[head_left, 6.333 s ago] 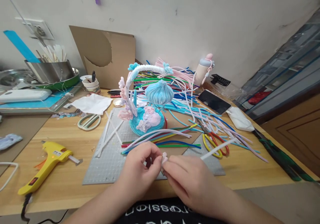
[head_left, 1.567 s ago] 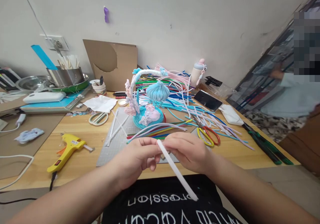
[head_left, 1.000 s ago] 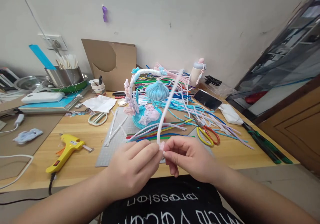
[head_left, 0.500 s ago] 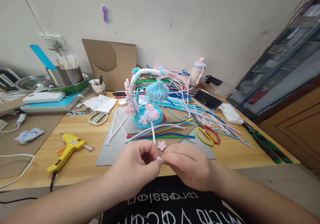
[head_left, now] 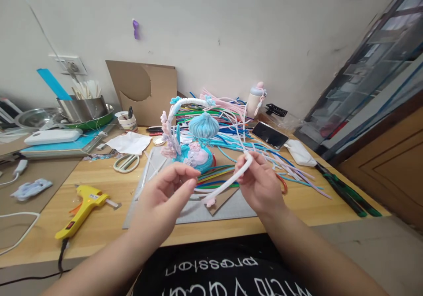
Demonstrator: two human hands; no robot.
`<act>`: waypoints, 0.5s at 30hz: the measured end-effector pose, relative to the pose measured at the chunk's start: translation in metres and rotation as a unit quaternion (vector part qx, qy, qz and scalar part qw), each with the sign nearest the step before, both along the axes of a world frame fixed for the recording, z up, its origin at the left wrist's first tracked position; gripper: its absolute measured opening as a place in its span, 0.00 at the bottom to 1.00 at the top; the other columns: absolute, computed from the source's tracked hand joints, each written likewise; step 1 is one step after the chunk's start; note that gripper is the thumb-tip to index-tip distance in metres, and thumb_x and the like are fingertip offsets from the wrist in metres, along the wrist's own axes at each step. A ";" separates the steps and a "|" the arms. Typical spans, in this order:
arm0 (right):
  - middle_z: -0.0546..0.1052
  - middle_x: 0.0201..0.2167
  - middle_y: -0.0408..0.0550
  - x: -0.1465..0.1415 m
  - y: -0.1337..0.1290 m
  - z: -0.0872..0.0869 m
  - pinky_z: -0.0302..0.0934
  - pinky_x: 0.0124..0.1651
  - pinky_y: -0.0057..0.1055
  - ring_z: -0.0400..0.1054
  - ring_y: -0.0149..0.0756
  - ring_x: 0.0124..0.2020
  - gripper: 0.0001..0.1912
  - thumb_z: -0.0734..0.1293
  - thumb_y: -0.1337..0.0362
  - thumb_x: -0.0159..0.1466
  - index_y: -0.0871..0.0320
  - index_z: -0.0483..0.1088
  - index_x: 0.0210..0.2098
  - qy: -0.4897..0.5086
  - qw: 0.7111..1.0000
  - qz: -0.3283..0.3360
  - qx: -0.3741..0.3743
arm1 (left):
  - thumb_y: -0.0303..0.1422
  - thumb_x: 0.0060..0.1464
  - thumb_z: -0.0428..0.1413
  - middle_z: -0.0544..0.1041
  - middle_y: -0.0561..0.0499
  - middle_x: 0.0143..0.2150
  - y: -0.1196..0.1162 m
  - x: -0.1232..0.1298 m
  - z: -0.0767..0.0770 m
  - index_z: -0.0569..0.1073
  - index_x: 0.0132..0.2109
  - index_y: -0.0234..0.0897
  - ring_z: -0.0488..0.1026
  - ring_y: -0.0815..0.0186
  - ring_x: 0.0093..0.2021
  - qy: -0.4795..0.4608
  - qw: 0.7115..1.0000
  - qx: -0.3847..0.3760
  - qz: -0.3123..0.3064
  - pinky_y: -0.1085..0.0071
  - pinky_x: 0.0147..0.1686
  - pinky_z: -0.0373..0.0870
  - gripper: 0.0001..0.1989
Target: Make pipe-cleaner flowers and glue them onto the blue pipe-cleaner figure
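Note:
A white pipe cleaner (head_left: 229,181) is pinched in my right hand (head_left: 261,182), its bent upper end at the fingertips and its free end hanging down to the left. My left hand (head_left: 168,194) is open, fingers apart and curved, with nothing in it. Below the free end lies a small pink flower (head_left: 210,202), partly covered, on a piece of cardboard (head_left: 222,201). Behind the hands stands a pipe-cleaner lamp with a white arched stem (head_left: 190,101), a light-blue shade (head_left: 204,126) and a round blue base (head_left: 203,166) bearing pink and lilac pieces.
A yellow glue gun (head_left: 84,208) lies at left beside white-handled scissors (head_left: 126,163). Loose coloured pipe cleaners (head_left: 264,148) spread behind, near a phone (head_left: 270,135) and a bottle (head_left: 256,102). Green-handled cutters (head_left: 350,192) lie at right. A grey cutting mat (head_left: 194,214) is under the work.
The hands have come apart from a joint pinch. My right hand has risen to the right and now holds the white pipe cleaner; my left has opened and moved left. The view has shifted slightly.

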State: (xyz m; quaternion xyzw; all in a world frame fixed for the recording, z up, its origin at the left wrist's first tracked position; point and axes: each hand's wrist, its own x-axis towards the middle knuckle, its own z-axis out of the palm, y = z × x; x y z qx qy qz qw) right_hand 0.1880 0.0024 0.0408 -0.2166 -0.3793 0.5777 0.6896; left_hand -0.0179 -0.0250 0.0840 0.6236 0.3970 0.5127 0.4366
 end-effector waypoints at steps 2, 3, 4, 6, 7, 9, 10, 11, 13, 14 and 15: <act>0.69 0.24 0.37 0.003 0.010 -0.004 0.61 0.23 0.13 0.63 0.18 0.21 0.03 0.67 0.67 0.62 0.58 0.66 0.33 0.126 0.984 0.072 -0.101 | 0.32 0.54 0.56 0.72 0.54 0.29 0.011 0.002 -0.008 0.75 0.38 0.39 0.67 0.72 0.27 -0.036 0.998 -0.054 0.010 0.77 0.25 0.62 0.05; 0.68 0.23 0.36 0.004 0.014 -0.006 0.60 0.22 0.12 0.61 0.17 0.20 0.04 0.66 0.68 0.62 0.58 0.65 0.33 0.177 0.968 0.107 -0.143 | 0.33 0.54 0.57 0.72 0.55 0.28 0.016 0.004 -0.012 0.75 0.38 0.38 0.66 0.72 0.26 -0.051 0.995 -0.085 0.014 0.78 0.24 0.61 0.05; 0.66 0.23 0.36 0.005 0.016 -0.010 0.60 0.21 0.11 0.61 0.17 0.19 0.04 0.64 0.70 0.63 0.58 0.63 0.32 0.222 0.948 0.142 -0.178 | 0.34 0.52 0.58 0.71 0.55 0.28 0.022 0.007 -0.016 0.75 0.37 0.37 0.65 0.73 0.26 -0.063 0.991 -0.114 0.018 0.78 0.23 0.60 0.06; 0.64 0.22 0.35 0.004 0.017 -0.019 0.59 0.20 0.10 0.60 0.17 0.19 0.05 0.62 0.72 0.64 0.58 0.61 0.33 0.295 0.906 0.207 -0.222 | 0.33 0.49 0.60 0.72 0.55 0.29 0.030 0.017 -0.024 0.75 0.37 0.36 0.65 0.74 0.26 -0.070 0.984 -0.162 0.008 0.78 0.24 0.60 0.08; 0.63 0.22 0.35 0.002 0.015 -0.024 0.59 0.19 0.10 0.60 0.17 0.18 0.05 0.61 0.73 0.64 0.58 0.61 0.34 0.322 0.887 0.235 -0.232 | 0.33 0.47 0.61 0.72 0.54 0.30 0.033 0.023 -0.028 0.75 0.37 0.35 0.66 0.74 0.26 -0.069 0.982 -0.175 -0.006 0.78 0.25 0.60 0.09; 0.62 0.22 0.35 -0.004 0.010 -0.034 0.58 0.18 0.11 0.60 0.18 0.18 0.04 0.62 0.73 0.64 0.59 0.61 0.36 0.347 0.862 0.279 -0.241 | 0.32 0.45 0.62 0.73 0.54 0.31 0.037 0.037 -0.035 0.75 0.38 0.35 0.67 0.73 0.28 -0.064 0.980 -0.187 -0.039 0.77 0.26 0.61 0.11; 0.62 0.21 0.35 -0.007 0.007 -0.038 0.57 0.18 0.12 0.60 0.18 0.18 0.04 0.63 0.73 0.63 0.60 0.61 0.36 0.345 0.858 0.294 -0.242 | 0.33 0.45 0.62 0.74 0.53 0.32 0.038 0.044 -0.039 0.75 0.39 0.35 0.68 0.72 0.29 -0.066 0.978 -0.190 -0.047 0.77 0.26 0.61 0.11; 0.62 0.21 0.35 -0.010 0.005 -0.042 0.56 0.17 0.12 0.59 0.18 0.17 0.04 0.64 0.73 0.63 0.61 0.62 0.36 0.335 0.859 0.304 -0.241 | 0.33 0.46 0.61 0.75 0.52 0.33 0.039 0.050 -0.042 0.75 0.39 0.35 0.69 0.71 0.30 -0.066 0.977 -0.194 -0.055 0.77 0.26 0.61 0.11; 0.63 0.21 0.35 -0.013 0.000 -0.046 0.55 0.16 0.13 0.57 0.17 0.16 0.04 0.65 0.72 0.62 0.61 0.63 0.34 0.299 0.868 0.313 -0.243 | 0.35 0.47 0.60 0.76 0.51 0.33 0.040 0.059 -0.046 0.74 0.38 0.34 0.70 0.70 0.30 -0.067 0.974 -0.205 -0.071 0.77 0.27 0.62 0.11; 0.63 0.20 0.35 -0.013 -0.001 -0.047 0.54 0.16 0.13 0.56 0.17 0.15 0.04 0.65 0.72 0.61 0.61 0.64 0.32 0.280 0.874 0.312 -0.245 | 0.35 0.48 0.60 0.77 0.51 0.32 0.040 0.062 -0.047 0.74 0.38 0.34 0.71 0.69 0.30 -0.067 0.972 -0.209 -0.080 0.76 0.27 0.63 0.10; 0.63 0.20 0.35 -0.013 -0.003 -0.047 0.54 0.16 0.13 0.55 0.17 0.15 0.05 0.66 0.71 0.61 0.61 0.64 0.31 0.261 0.881 0.308 -0.247 | 0.35 0.48 0.59 0.77 0.51 0.30 0.040 0.065 -0.048 0.74 0.37 0.34 0.71 0.69 0.30 -0.066 0.971 -0.213 -0.090 0.76 0.27 0.64 0.10</act>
